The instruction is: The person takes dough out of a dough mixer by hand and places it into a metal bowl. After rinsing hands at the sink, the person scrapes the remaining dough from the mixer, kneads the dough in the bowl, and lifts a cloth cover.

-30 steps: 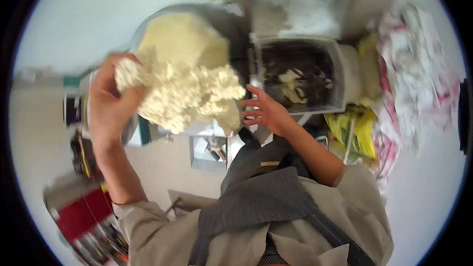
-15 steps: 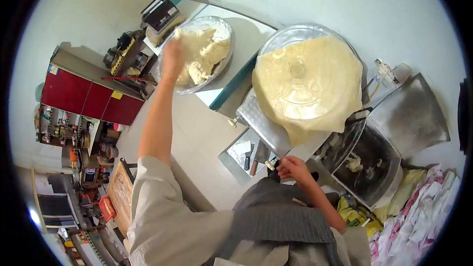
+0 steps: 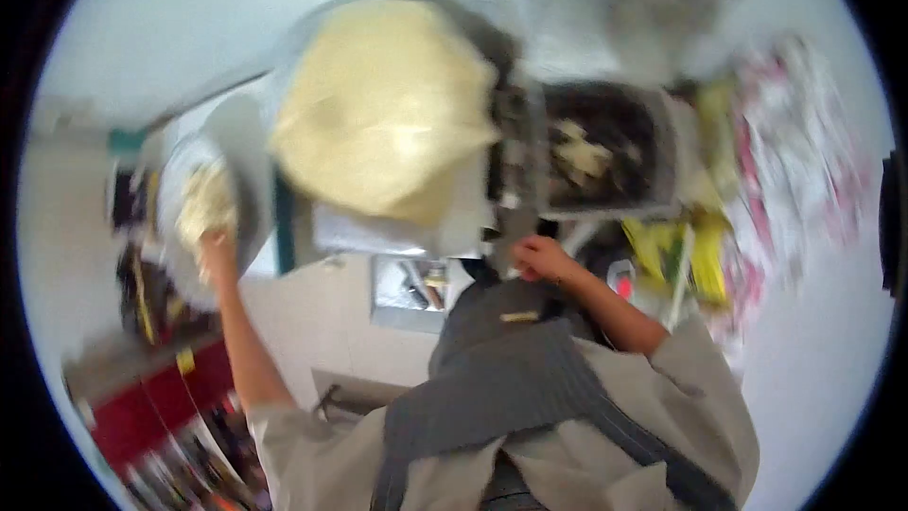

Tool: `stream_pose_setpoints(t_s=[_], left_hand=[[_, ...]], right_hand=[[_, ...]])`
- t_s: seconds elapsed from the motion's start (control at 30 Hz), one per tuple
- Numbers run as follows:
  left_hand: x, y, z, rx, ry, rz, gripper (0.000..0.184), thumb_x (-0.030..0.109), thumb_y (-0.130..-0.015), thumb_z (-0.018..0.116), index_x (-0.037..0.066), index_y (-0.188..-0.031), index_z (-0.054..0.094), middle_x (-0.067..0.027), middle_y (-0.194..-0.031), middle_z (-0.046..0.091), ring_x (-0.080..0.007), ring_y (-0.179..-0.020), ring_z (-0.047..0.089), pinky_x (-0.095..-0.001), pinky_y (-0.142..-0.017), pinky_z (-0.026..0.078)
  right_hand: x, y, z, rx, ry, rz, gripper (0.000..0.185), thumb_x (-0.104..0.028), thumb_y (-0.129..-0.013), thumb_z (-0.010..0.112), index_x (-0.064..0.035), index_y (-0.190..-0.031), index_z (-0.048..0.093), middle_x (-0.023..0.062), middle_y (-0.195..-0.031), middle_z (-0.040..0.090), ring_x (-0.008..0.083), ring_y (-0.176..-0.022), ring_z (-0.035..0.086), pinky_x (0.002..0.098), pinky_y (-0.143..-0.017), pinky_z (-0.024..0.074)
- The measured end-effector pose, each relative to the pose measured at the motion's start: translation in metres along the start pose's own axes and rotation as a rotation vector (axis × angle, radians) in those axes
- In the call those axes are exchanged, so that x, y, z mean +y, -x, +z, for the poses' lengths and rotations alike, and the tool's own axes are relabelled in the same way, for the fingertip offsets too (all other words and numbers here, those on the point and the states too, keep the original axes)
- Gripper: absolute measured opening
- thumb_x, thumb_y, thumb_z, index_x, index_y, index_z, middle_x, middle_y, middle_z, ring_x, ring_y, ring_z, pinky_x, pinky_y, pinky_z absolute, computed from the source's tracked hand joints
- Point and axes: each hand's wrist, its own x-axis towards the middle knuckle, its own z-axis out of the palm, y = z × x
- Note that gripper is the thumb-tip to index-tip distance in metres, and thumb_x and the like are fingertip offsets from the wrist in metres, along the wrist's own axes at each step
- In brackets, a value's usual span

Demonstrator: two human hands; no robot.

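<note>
My left hand [image 3: 218, 248] is at the near side of a wide metal bowl [image 3: 244, 227], its fingers closed around part of the pale, lumpy dough [image 3: 203, 201]; motion blurs the fingertips. My right hand [image 3: 537, 257] is curled closed in front of my apron, beside the metal edge of the stand. Whatever it grips is hidden or too blurred to name. Between the two hands, a large thin sheet of pale yellow dough [image 3: 388, 114] lies draped over a round metal surface, its lower edge hanging toward me.
A dark metal bin [image 3: 605, 156] with dough scraps inside stands at the right. A shallow tray [image 3: 407, 317] with a scraper and another handled tool sits low in front. Yellow packaging [image 3: 676, 255] and white-pink plastic bags [image 3: 794, 161] lie farther right. Red cabinets [image 3: 161, 407] are lower left.
The head view has swung right, so the bowl and dough sheet appear farther left. My left hand has come to the near part of the bowl's dough. My right hand stays closed near my waist.
</note>
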Motion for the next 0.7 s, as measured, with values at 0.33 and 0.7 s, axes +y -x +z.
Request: stream_pose_setpoints(t_s=[0.33, 0.7], left_hand=[[0.433, 0.019, -0.142, -0.104, 1.054, 0.453, 0.022, 0.002, -0.084, 0.060, 0.001, -0.107, 0.060, -0.0149, -0.116, 0.061, -0.0274, -0.107, 0.058, -0.0343, -0.090, 0.045], [0.683, 0.067, -0.090, -0.658, 0.819, 0.841, 0.033, 0.017, -0.085, 0.061, 0.005, -0.116, 0.059, -0.0155, -0.116, 0.060, -0.0310, -0.108, 0.058, -0.0378, -0.092, 0.045]], right_hand=[[0.124, 0.029, -0.082, 0.315, -0.322, 0.098, 0.024, -0.024, -0.091, 0.055, -0.0007, -0.098, 0.059, 0.0092, -0.077, 0.063, 0.0161, -0.061, 0.061, 0.0282, -0.053, 0.0512], [0.210, 0.036, -0.176, 0.589, -0.635, 0.121, 0.022, -0.019, -0.089, 0.053, 0.0013, -0.093, 0.060, 0.0096, -0.075, 0.063, 0.0164, -0.059, 0.061, 0.0295, -0.051, 0.0503]])
